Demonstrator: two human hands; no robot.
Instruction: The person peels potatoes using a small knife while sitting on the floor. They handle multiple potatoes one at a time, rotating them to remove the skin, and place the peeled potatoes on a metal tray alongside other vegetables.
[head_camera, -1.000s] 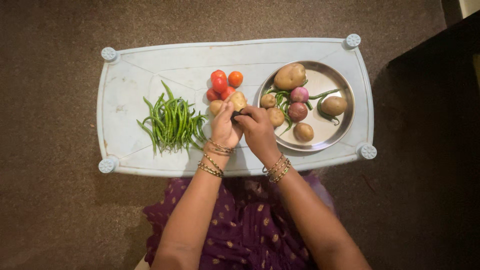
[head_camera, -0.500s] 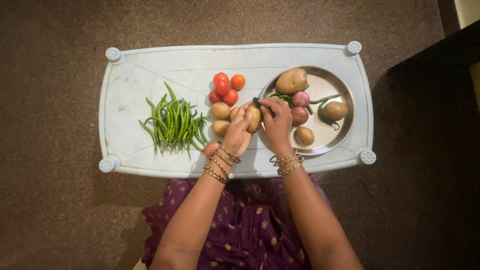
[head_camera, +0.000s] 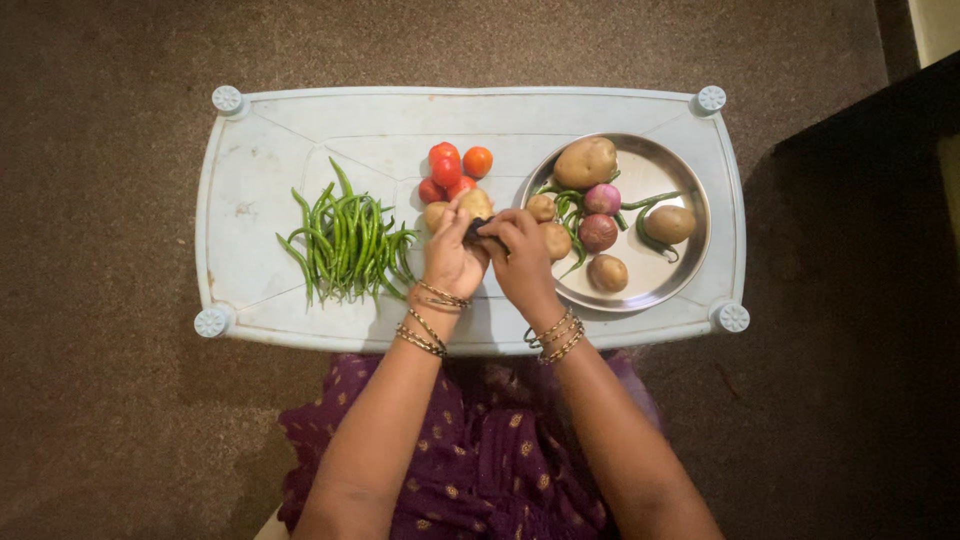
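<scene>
The potato (head_camera: 476, 203) sits above the middle of the pale plastic table (head_camera: 270, 150), gripped in the left hand (head_camera: 452, 258) with its top showing past the fingers, just left of the steel plate (head_camera: 660, 290) and below the tomatoes (head_camera: 452, 170), with bare tabletop only behind and far left. The right hand (head_camera: 517, 262) is clenched on a dark peeler (head_camera: 476, 229) touching the potato's lower side. Half a second ago both hands were further right and the peeler lay beyond the potato's far end; green beans (head_camera: 345, 245) lie unmoved
</scene>
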